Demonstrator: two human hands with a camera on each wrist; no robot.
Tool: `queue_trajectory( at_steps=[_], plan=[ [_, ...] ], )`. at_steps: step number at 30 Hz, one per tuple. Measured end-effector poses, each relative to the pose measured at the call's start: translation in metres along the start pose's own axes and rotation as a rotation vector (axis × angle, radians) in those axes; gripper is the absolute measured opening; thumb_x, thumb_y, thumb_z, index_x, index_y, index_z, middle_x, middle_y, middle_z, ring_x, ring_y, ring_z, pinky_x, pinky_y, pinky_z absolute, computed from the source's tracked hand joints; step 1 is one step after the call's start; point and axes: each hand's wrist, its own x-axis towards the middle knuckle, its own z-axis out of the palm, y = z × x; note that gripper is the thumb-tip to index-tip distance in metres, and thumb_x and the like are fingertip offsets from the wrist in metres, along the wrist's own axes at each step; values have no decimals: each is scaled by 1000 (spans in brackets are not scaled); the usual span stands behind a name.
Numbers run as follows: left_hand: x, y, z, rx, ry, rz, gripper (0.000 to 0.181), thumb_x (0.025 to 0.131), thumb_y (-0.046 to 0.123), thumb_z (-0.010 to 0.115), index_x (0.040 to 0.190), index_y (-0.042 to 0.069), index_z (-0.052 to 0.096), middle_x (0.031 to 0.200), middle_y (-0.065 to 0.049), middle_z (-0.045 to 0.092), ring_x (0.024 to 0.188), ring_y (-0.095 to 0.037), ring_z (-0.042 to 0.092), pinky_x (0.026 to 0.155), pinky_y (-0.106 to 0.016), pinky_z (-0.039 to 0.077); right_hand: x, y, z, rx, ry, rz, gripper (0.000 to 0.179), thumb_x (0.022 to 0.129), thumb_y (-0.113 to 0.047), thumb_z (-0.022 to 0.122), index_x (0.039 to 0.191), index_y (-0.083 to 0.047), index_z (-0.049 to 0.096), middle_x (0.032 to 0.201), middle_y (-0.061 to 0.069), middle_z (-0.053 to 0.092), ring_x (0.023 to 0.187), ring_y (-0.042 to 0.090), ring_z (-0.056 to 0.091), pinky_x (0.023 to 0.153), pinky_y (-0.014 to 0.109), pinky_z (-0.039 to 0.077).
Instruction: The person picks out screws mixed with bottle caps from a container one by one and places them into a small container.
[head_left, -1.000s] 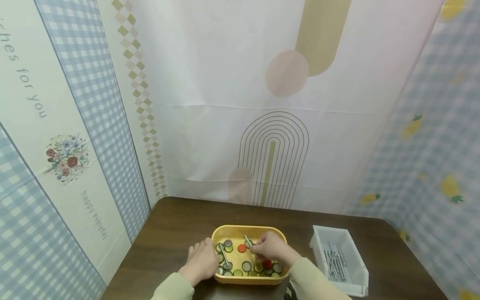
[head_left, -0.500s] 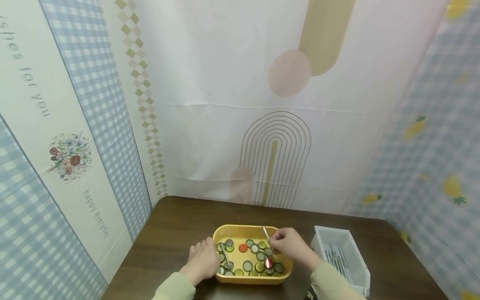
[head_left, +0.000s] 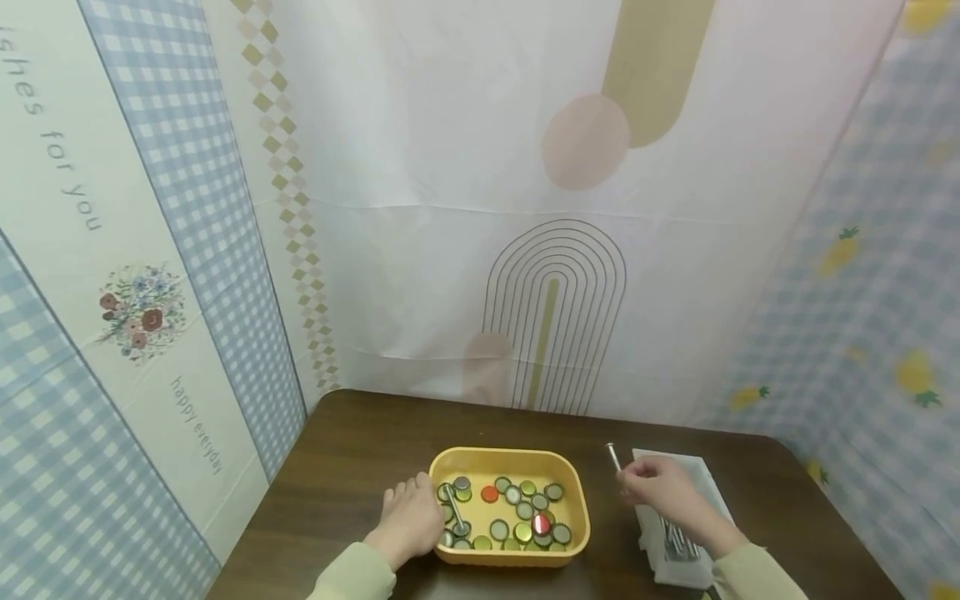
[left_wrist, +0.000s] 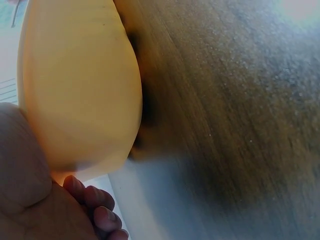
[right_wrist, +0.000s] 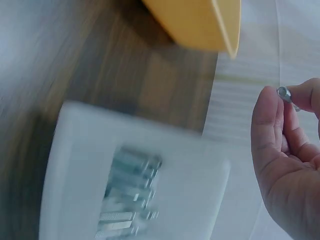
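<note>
My left hand [head_left: 411, 518] lies against the left end of a yellow plastic tub [head_left: 510, 560], its thumb at the rim and its fingers bent by the tub's corner in the left wrist view. Bottle caps, mostly green and silver with a red one [head_left: 542, 524], lie scattered inside, and a metal bolt [head_left: 454, 508] rests on some at the left. My right hand [head_left: 663, 490] pinches another bolt [head_left: 613, 456] between thumb and fingertips, head up, over the near left side of a white plastic bin [head_left: 678, 573]. Several bolts [right_wrist: 127, 192] lie in that bin, partly hidden by my forearm in the head view.
The dark wooden table [head_left: 375, 433] carries both containers, the tub left of the bin with a gap between them. A printed white cloth [head_left: 420, 292] hangs behind the table's far edge, and checked cloth hangs at both sides.
My right hand has lifted the bolt out of the tub and carried it rightward to the white bin. My left hand has stayed at the tub.
</note>
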Motion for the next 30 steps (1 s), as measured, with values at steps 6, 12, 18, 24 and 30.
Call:
queue_trajectory(
  at_steps=[6,12,18,24,30],
  plan=[
    [1,-1,1,14,5,0,19,87,18,54,96,2,47,83,-10,47,81,-28,45,77,-49,32,-11,12,-29,-86,69,105,28,92,-26,64,97,2,65,94,10,67,84,24,67,76,41,53],
    [1,-1,1,15,4,1,20,86,17,55,96,2,47,83,-11,46,80,-29,44,77,-49,32,-15,25,-42,-183,127,146,28,91,-25,61,96,2,65,87,7,66,80,19,65,74,39,51],
    [1,-1,0,9,-5,-5,21,86,18,54,97,2,47,84,-10,46,81,-28,44,78,-49,32,-15,39,-42,-243,163,170,27,91,-25,61,90,1,66,80,3,65,77,15,62,69,35,49],
    [1,0,0,7,-2,-5,21,86,18,55,97,2,47,84,-10,46,81,-28,44,78,-50,32,-12,50,-42,-267,172,192,27,90,-25,62,87,2,66,76,3,65,72,15,61,65,35,46],
    [0,0,0,8,-1,-2,21,86,18,55,97,2,47,84,-10,46,81,-28,44,78,-50,32,-11,55,-40,-272,167,201,26,90,-22,62,87,3,66,73,2,64,70,15,61,64,35,46]
  ],
)
